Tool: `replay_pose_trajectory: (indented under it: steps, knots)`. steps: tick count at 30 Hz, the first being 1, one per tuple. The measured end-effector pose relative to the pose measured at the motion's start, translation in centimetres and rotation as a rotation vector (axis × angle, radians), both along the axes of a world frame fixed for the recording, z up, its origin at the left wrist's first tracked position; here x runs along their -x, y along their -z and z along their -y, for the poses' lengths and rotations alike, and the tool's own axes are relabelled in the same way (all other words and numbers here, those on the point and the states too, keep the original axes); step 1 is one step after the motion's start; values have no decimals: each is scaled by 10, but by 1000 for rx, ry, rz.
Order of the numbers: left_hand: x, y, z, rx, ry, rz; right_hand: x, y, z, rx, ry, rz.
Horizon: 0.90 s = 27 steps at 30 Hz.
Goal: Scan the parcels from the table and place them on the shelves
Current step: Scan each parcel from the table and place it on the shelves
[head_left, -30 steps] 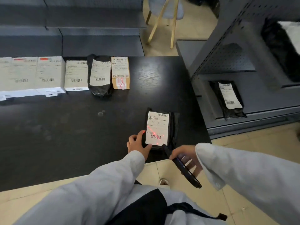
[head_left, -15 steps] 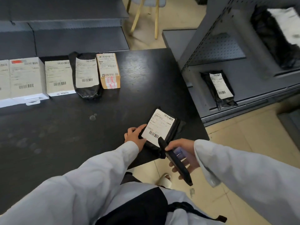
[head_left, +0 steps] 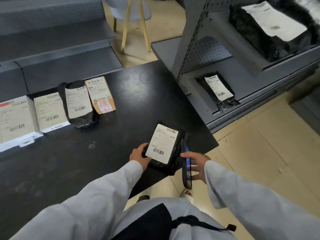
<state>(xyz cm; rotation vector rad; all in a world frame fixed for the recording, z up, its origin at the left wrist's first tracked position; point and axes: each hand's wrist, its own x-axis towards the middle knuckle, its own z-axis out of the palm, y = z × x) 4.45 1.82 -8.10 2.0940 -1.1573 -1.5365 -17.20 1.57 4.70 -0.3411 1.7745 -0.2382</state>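
Observation:
A black bag parcel [head_left: 173,153] with a white barcode label is tilted up at the black table's [head_left: 72,163] near right corner. My left hand [head_left: 139,155] grips its lower left edge. My right hand [head_left: 196,164] holds a dark handheld scanner [head_left: 187,172] edge-on just right of the parcel. Further parcels lie in a row at the table's far left: two white boxes [head_left: 16,118] [head_left: 50,110], a black bag [head_left: 78,103] and a brown carton [head_left: 100,94].
A grey metal shelf unit [head_left: 242,66] stands right of the table, with one black labelled parcel [head_left: 217,90] on its low shelf and another [head_left: 270,26] on the shelf above. Grey shelving runs behind the table. A chair with wooden legs [head_left: 135,23] stands on the tiled floor.
The red scan light on the label has gone. My left hand has lifted and tilted the parcel off the table; my right hand turned the scanner edge-on beside it. My view swung right.

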Motion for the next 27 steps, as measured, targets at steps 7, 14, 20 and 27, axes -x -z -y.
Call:
replay_pose_trajectory:
  steps: [7, 14, 20, 27]
  knots:
    - [2, -20, 3, -61, 19, 15, -5, 29, 7, 67, 294, -10]
    - [5, -41, 27, -132, -33, -64, -9, 67, 13, 103, 264, 78]
    - [29, -57, 25, -183, 5, -118, -10, 58, 5, 100, 242, 141]
    - [70, -83, 13, -106, 105, -82, 29, 13, -18, 138, 361, 167]
